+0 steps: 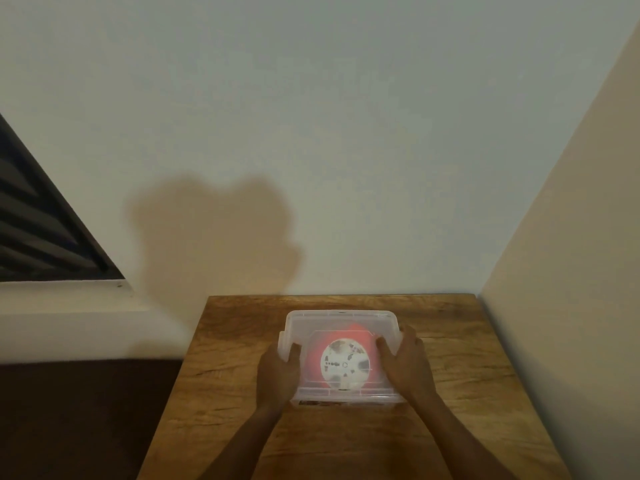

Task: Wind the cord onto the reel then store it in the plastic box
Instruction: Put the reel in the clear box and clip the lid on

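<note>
**Lidded box with reel, held at both sides on a wooden table**

Nearest us, two bare forearms rise from the bottom edge, both cut off below the elbow; we see nothing more of the person. They lie over a wooden table [460,393], brown with dark grain streaks, whose near edge falls outside the frame.

Left hand [277,370]: closed on the left side of the plastic box [341,318]; the thumb lies on top of the lid near the left latch, the remaining fingers wrap down the side and are hidden from us.

Right hand [407,362]: closed on the right side of the same box; thumb and fingertips rest on the lid's right edge, the palm covers the wall and latch beneath it.

The box itself: clear, rectangular with rounded corners, standing flat at the middle of the table with its lid on; a label strip at its near lower wall is too blurred to read.

Contents, seen only through the cloudy lid: a reel [346,364], lying flat, with a pale round face carrying small dark markings we cannot make out; around it a red-orange glow, which we take for the wound cord [313,358], though no single turn can be told.

Beyond the table: a plain pale wall [311,116] bearing a soft rounded shadow [214,237]; at far left a dark slatted panel [41,230], cut by the frame edge, above a white ledge [69,299]; at right a second wall meeting the table's edge.
</note>
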The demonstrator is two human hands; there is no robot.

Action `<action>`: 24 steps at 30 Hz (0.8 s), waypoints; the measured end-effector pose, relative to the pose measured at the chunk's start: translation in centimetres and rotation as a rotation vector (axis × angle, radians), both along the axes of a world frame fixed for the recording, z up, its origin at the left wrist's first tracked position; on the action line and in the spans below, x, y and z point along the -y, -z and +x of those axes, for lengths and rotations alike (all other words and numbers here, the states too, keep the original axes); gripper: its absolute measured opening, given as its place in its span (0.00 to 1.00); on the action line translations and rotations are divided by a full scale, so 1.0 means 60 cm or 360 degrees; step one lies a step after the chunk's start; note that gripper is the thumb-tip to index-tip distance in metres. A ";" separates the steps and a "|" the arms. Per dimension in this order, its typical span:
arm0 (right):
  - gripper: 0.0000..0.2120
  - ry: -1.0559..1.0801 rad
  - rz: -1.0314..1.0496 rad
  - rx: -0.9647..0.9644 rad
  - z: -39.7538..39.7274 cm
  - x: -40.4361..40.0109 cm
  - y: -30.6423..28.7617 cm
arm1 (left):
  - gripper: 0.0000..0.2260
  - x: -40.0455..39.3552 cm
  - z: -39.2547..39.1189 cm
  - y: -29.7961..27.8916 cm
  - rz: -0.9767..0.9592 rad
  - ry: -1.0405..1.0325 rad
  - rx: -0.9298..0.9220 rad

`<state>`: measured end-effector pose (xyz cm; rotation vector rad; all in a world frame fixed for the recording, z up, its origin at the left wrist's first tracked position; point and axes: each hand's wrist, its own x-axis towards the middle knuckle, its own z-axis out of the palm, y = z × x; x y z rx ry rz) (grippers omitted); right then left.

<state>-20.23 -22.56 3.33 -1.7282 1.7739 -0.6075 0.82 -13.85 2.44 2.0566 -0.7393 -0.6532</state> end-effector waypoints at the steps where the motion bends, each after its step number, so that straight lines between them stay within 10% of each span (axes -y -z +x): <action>1: 0.35 -0.0027 -0.0047 0.0002 0.000 -0.002 0.004 | 0.17 -0.002 -0.001 0.002 -0.0017 -0.0005 0.0060; 14: 0.33 -0.0334 -0.0368 -0.0817 0.029 0.005 -0.006 | 0.10 0.005 0.024 0.022 0.0038 0.0270 -0.0060; 24: 0.28 -0.1080 -0.0424 -0.0821 0.259 0.031 -0.008 | 0.16 -0.006 0.011 0.043 -0.0128 -0.0011 -0.0289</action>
